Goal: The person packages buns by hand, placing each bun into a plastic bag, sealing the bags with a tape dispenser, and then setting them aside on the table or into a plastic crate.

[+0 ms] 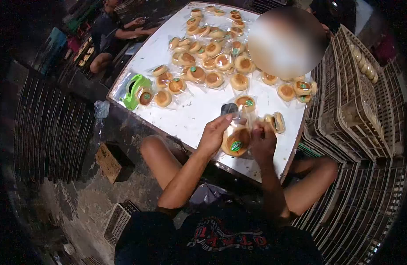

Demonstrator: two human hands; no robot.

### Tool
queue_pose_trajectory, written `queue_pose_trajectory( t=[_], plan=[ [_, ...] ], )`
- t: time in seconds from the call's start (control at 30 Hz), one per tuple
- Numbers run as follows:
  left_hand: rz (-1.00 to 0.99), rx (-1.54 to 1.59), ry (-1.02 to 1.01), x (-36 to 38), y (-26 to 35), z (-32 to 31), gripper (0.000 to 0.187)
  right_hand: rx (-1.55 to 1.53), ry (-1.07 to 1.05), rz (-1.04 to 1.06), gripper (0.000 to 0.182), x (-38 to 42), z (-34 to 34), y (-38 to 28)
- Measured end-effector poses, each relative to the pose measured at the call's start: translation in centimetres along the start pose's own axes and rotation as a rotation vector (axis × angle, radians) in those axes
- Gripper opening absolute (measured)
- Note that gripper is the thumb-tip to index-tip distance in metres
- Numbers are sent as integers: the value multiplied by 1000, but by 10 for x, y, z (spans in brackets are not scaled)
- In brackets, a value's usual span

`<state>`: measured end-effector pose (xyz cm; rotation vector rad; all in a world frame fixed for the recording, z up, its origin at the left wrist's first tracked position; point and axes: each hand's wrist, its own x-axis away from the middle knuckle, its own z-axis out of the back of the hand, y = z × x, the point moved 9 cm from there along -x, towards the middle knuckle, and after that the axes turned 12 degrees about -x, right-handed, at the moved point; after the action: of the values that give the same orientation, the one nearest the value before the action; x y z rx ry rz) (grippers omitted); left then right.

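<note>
A round golden bun (235, 140) in a clear plastic bag, with a green sticker on it, is held up over the near part of the white table (179, 121). My left hand (214, 133) pinches the bag's upper left, thumb and fingers together. At the bag's right edge, my right hand (264, 140) has its fingers curled in on the plastic; its fingertips are partly hidden. Just beyond lie another bagged bun (245, 103) with a green sticker and a small dark object (229, 109). Beside my right hand, a bagged bun (279, 122) stands on its edge.
Many bagged buns (213, 48) spread across the far table. A green tape dispenser (135, 91) sits at the left corner. Plastic crates (351, 101) stack up at the right. Another person (108, 33) sits at far left. A wooden block (113, 162) and small basket (118, 223) are on the floor.
</note>
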<state>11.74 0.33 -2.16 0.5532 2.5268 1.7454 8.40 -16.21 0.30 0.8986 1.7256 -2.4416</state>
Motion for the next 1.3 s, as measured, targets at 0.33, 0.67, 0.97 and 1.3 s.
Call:
queue_pose_trajectory(
  t=[0.33,0.67,0.97,1.3],
  plan=[
    [-498,-904,203,22,41,-8,28,-686,-395,-638,29,21,-40,7],
    [-133,-680,-35,11,-3,-31,18,-731,-124,-305,39,-11,13,-49],
    [123,-605,-77,4,-33,-36,22,-297,-117,-406,13,3,31,12],
    [166,-451,-156,-3,-35,-46,17,-113,-249,-200,24,-6,37,0]
  ],
)
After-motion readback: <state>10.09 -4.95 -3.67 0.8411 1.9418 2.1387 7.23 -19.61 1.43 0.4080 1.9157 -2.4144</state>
